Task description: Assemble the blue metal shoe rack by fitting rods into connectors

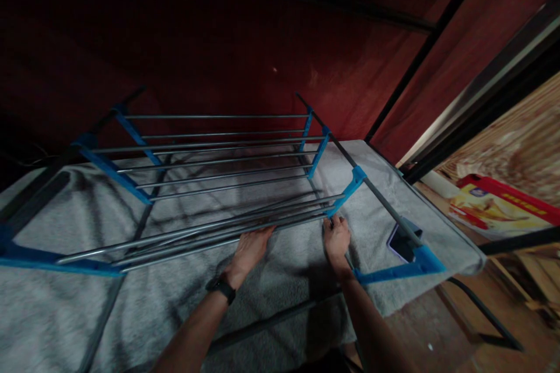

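The metal rods (205, 233) of the blue-jointed rack lie on the grey blanket (271, 280). The left hand (250, 249) cups loosely under the rods; the right hand (336, 237) pinches the rod ends by the blue connector (345, 193). They look light, stiff and slippery; best held near the joints.

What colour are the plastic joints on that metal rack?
Bright blue plastic joints, clearest in the head view, near the right hand.

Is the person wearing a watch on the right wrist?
No, the dark watch sits on the wrist of the left hand; the right hand has a bare wrist.
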Motion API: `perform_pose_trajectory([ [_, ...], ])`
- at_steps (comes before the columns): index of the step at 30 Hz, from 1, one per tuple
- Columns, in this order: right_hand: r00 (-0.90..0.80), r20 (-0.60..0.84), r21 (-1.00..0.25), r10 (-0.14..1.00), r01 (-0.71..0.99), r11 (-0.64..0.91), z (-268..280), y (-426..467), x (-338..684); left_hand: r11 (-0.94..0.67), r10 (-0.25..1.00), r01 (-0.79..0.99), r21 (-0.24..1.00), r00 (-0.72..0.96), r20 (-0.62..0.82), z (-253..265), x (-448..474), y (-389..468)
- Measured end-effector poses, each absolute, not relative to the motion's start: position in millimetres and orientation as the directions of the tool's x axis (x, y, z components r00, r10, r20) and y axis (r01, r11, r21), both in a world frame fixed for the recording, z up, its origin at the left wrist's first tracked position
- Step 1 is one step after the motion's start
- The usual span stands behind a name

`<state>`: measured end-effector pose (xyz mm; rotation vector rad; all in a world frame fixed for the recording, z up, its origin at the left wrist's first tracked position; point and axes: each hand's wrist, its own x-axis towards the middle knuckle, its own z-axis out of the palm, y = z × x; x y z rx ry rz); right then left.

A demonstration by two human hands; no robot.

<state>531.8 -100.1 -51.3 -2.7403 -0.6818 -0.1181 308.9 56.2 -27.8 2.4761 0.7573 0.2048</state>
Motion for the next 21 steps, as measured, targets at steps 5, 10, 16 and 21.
perform_pose_trajectory([
  [5, 0.859, 0.162, -0.292, 0.486, 0.512, -0.807, -44.8, -106.9, 522.1, -0.687, 0.581, 0.428, 0.587, 0.809, 0.089, -28.3, 305.8, 45.1],
  [10, 0.881, 0.172, -0.279, 0.441, 0.473, -0.836, -69.2, -115.7, 539.4, -0.754, 0.525, 0.352, 0.554, 0.831, 0.186, -29.5, 302.8, 39.0],
  [16, 0.859, 0.113, -0.321, 0.5, 0.508, -0.799, -99.9, -125.1, 565.4, -0.737, 0.596, 0.458, 0.496, 0.787, 0.159, -23.2, 250.7, 28.0],
  [21, 0.856, 0.059, -0.323, 0.513, 0.503, -0.802, -100.4, -128.3, 568.3, -0.323, 0.89, 0.356, 0.877, 0.43, 0.153, -21.4, 186.1, 27.0],
])
